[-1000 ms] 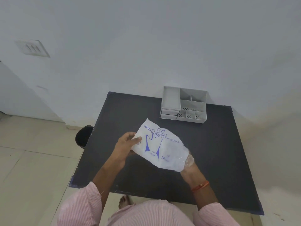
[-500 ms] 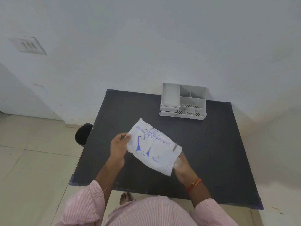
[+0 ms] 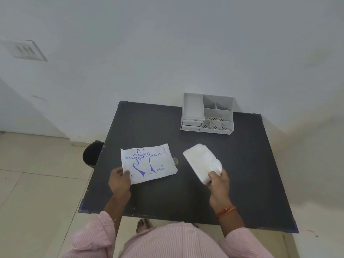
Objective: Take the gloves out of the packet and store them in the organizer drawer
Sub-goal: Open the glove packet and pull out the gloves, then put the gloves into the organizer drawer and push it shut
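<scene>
The dark counter (image 3: 186,198) fills the middle of my view, pushed up against a pale wall (image 3: 167,43) at its far edge. On the far right part of the counter stands the grey organizer (image 3: 207,113), an open tray with several compartments on top and two shut drawer fronts (image 3: 191,125) stacked at its near left corner. Off the counter's left edge, down on the tiled floor (image 3: 37,183), sits a dark bin (image 3: 92,153).

Nearer to me, left of centre, the white packet (image 3: 149,162) is printed with a blue glove outline and the words "disposable polyethylene gloves". My left hand (image 3: 120,180) has it by the near left corner, fingers (image 3: 126,172) closed on that edge; I cannot tell whether the rest lies on the counter or hangs just above it.

To the right, well apart from the packet, my right hand (image 3: 218,183) grips the folded stack of translucent white gloves (image 3: 202,162), fingers pinched shut on its near end, the stack angling away toward the far left. An orange thread band (image 3: 226,211) circles that wrist, and pink striped sleeves (image 3: 100,235) cover both arms.
</scene>
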